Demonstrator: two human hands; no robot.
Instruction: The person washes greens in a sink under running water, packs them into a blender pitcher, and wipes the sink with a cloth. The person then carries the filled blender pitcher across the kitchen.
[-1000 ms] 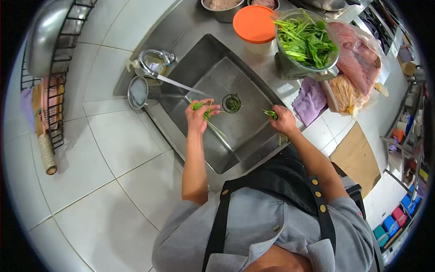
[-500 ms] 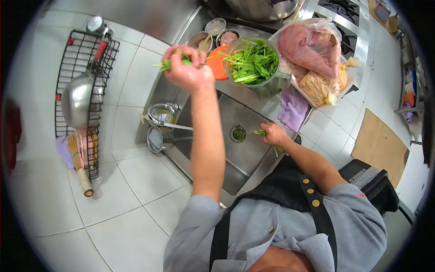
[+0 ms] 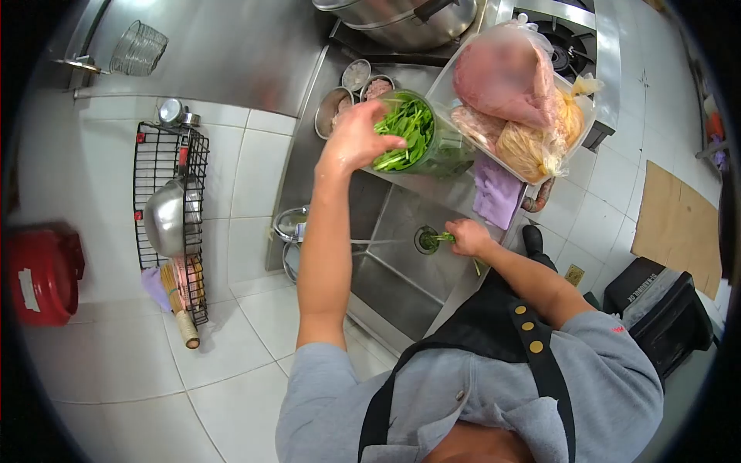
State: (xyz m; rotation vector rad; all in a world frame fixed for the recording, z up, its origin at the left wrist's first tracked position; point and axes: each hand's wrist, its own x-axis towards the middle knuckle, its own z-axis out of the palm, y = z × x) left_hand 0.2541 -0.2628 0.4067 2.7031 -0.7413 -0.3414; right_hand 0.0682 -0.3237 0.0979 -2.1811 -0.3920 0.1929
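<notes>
My left hand (image 3: 353,137) is at the left rim of a clear plastic container (image 3: 451,158) packed with cut leafy greens (image 3: 409,133). Its thumb and fingers are spread, and I see nothing between them. Over the sink (image 3: 386,285), my right hand (image 3: 468,237) is closed around a small bunch of green stalks (image 3: 444,238). The stalks point toward the drain (image 3: 426,240), where bits of green lie. Part of the faucet (image 3: 292,224) is hidden behind my left forearm.
Small metal bowls (image 3: 333,112) sit behind the greens. Right of them stands a tray with bagged raw meat (image 3: 505,77); a purple cloth (image 3: 494,191) lies below it. A large pot (image 3: 409,23) is at the back, a wire rack (image 3: 171,224) on the left wall.
My left hand has moved right to the greens container and opened, letting go of the greens it held. My right hand has shifted slightly with its stalks. The camera view has turned left.
</notes>
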